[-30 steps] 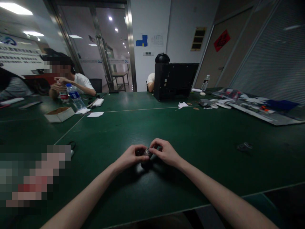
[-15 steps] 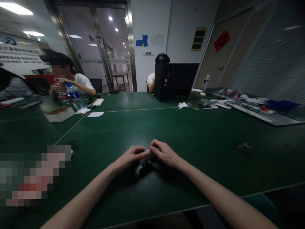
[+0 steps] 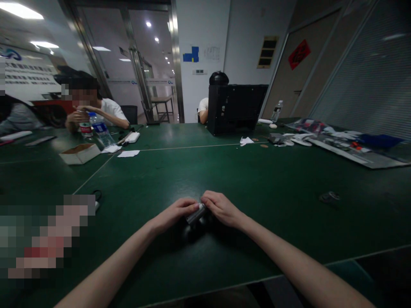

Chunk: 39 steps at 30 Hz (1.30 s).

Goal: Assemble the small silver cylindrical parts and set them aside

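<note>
1. I saw the left hand [image 3: 173, 214] and right hand [image 3: 221, 209] curled narrowly, their fingers [image 3: 192, 204] holding a small silver metal cylinder [image 3: 195, 214] between them.
2. The cylinder was nearer the front edge of the dark green tabletop [image 3: 257, 179].

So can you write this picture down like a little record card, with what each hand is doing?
Place: a room with a long green table
Left hand: holding one end of a small metal tube
Right hand: holding the other end of the tube
Also on the table: a cardboard box, a plastic water bottle
Other people: one person sitting near the bottle, another person behind a black computer case
</note>
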Available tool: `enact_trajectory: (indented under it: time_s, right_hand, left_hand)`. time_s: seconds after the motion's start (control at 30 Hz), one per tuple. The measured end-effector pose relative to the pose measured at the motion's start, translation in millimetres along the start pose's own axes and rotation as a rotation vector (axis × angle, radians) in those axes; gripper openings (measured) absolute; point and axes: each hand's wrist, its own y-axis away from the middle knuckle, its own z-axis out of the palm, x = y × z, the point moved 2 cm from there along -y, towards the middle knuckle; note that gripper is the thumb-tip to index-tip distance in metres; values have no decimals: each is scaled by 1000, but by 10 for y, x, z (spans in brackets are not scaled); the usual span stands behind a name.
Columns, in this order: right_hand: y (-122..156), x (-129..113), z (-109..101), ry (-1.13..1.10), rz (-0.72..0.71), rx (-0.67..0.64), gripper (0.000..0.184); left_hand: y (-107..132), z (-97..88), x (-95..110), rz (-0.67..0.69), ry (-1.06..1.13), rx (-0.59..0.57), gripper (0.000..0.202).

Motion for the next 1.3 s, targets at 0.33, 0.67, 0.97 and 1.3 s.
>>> enact_trajectory:
  time_s: [0.33, 0.67, 0.97, 1.3]
  right_hand:
    - [5, 2, 5, -15, 5, 14, 46]
    - [7, 3, 20, 6, 6, 27, 36]
    - [11, -34, -2, 6, 9, 12, 33]
    - [21, -27, -26, -23, 13, -2, 26]
  left_hand:
    - [5, 20, 9, -2, 32, -53, 37]
    - [-7, 21, -27, -16, 95, 0, 37]
    - [-15, 37, -39, -42, 207, -25, 36]
    - [-14, 26, -58, -84, 263, -28, 38]
